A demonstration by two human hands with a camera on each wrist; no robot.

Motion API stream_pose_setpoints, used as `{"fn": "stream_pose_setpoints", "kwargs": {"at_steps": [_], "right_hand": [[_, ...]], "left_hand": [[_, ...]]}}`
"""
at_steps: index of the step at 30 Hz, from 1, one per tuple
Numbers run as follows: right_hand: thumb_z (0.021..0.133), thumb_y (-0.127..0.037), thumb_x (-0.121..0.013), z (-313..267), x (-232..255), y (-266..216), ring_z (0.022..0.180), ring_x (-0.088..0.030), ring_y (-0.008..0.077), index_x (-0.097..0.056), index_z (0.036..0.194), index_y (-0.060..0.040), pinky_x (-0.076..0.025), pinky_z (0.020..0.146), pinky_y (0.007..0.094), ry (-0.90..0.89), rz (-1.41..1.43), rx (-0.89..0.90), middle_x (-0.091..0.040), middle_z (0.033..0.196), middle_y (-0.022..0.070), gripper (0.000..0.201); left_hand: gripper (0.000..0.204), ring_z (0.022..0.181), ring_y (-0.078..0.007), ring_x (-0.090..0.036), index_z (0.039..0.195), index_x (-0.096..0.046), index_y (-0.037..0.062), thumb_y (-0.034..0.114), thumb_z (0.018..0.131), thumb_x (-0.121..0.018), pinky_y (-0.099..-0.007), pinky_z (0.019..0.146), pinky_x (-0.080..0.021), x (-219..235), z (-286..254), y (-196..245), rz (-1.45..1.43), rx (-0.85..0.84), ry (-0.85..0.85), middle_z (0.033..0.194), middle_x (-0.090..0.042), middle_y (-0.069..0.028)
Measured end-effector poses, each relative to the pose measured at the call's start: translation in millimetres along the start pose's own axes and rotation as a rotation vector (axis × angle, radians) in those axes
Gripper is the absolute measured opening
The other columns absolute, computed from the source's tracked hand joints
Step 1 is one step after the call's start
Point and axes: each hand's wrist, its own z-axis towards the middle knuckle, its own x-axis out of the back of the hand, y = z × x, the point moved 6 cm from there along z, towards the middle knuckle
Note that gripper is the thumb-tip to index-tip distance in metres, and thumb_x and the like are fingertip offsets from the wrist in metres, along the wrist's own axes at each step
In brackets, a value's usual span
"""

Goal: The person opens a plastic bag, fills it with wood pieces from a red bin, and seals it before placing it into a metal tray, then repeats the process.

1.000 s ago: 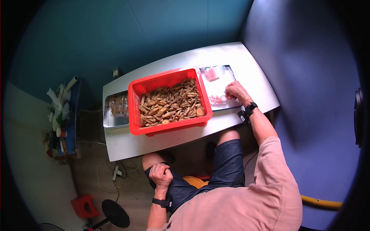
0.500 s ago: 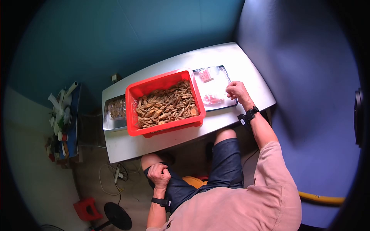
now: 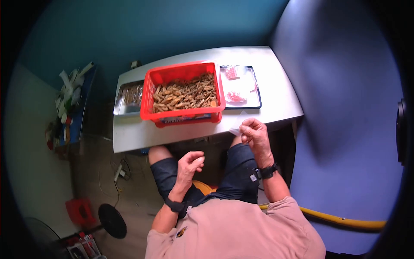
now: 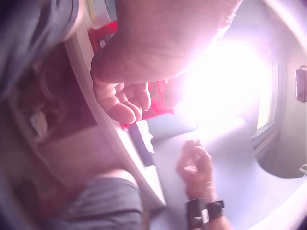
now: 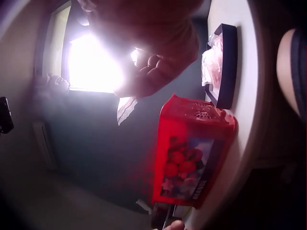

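Observation:
My right hand (image 3: 255, 134) pinches a small clear plastic bag (image 3: 238, 124) between thumb and fingers, over the table's front edge. In the right wrist view the bag (image 5: 125, 110) hangs below the fingertips. Above my thigh, my left hand (image 3: 190, 167) is raised with its fingers loosely curled and nothing in it. Beyond both hands a red plastic crate (image 3: 189, 117) holds many dried brown root slices (image 3: 185, 94). Right of the crate lies a white, dark-rimmed tray (image 3: 248, 80) with red-printed clear bags (image 3: 236, 97) in it.
Left of the crate, a metal tray (image 3: 124, 110) holds clear packs of brown pieces. The white table (image 3: 276, 90) meets a wall behind and a bluish panel (image 3: 345, 129) at right. A cluttered blue side table (image 3: 84, 108) stands at far left. Cables (image 3: 118, 172) lie on the floor.
My right hand has drawn back from the right tray towards my body, bringing a clear plastic bag. My left hand has lifted from my thigh and moved forward.

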Motion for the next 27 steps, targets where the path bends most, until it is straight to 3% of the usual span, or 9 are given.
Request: {"fn": "stream_pose_setpoints", "kwargs": {"at_steps": [3, 6, 21, 24, 27], "right_hand": [[0.089, -0.007, -0.073, -36, -28, 22, 0.056, -0.062, 0.0084, -0.066, 0.092, -0.0029, -0.050, 0.050, 0.0202, -0.073, 0.004, -0.060, -0.068, 0.079, 0.0041, 0.008], [0.090, -0.008, -0.073, -61, -39, 45, 0.059, -0.064, 0.0085, -0.065, 0.093, -0.0037, -0.051, 0.052, 0.0195, -0.119, -0.005, -0.090, -0.069, 0.079, 0.0045, 0.010], [0.090, -0.008, -0.074, -93, -48, 74, 0.058, -0.063, 0.0087, -0.064, 0.091, -0.0035, -0.052, 0.050, 0.0201, -0.108, 0.074, -0.096, -0.067, 0.076, 0.0045, 0.011], [0.091, -0.009, -0.073, -96, -46, 77, 0.058, -0.063, 0.0089, -0.064, 0.096, -0.0036, -0.051, 0.050, 0.0202, -0.132, 0.070, -0.115, -0.068, 0.079, 0.0048, 0.012], [0.092, -0.009, -0.072, -98, -42, 74, 0.061, -0.063, 0.0088, -0.061, 0.107, -0.0033, -0.049, 0.051, 0.0190, -0.021, 0.029, -0.140, -0.067, 0.085, 0.0038, 0.020]], "left_hand": [[0.034, 0.080, -0.0078, -0.063, 0.121, -0.065, -0.0013, 0.018, 0.094, -0.070, -0.0212, 0.068, -0.053, -45, -12, 9, -0.102, -0.014, -0.144, 0.101, -0.069, -0.0051], [0.026, 0.073, -0.0070, -0.062, 0.114, -0.068, -0.0017, 0.015, 0.095, -0.070, -0.0206, 0.063, -0.053, -59, -18, 17, -0.176, -0.138, -0.164, 0.090, -0.070, -0.0035], [0.015, 0.068, -0.0068, -0.064, 0.101, -0.071, -0.0016, 0.012, 0.096, -0.068, -0.0208, 0.061, -0.057, -34, -47, -2, -0.176, -0.088, -0.042, 0.084, -0.071, -0.0049], [0.014, 0.066, -0.0063, -0.064, 0.099, -0.071, -0.0005, 0.013, 0.096, -0.068, -0.0206, 0.059, -0.057, -32, -48, -6, -0.157, -0.113, -0.035, 0.082, -0.070, -0.0040], [0.014, 0.064, -0.0053, -0.062, 0.097, -0.071, 0.0006, 0.014, 0.096, -0.069, -0.0200, 0.058, -0.055, -31, -50, -4, -0.106, -0.145, -0.016, 0.078, -0.068, -0.0026]]}}
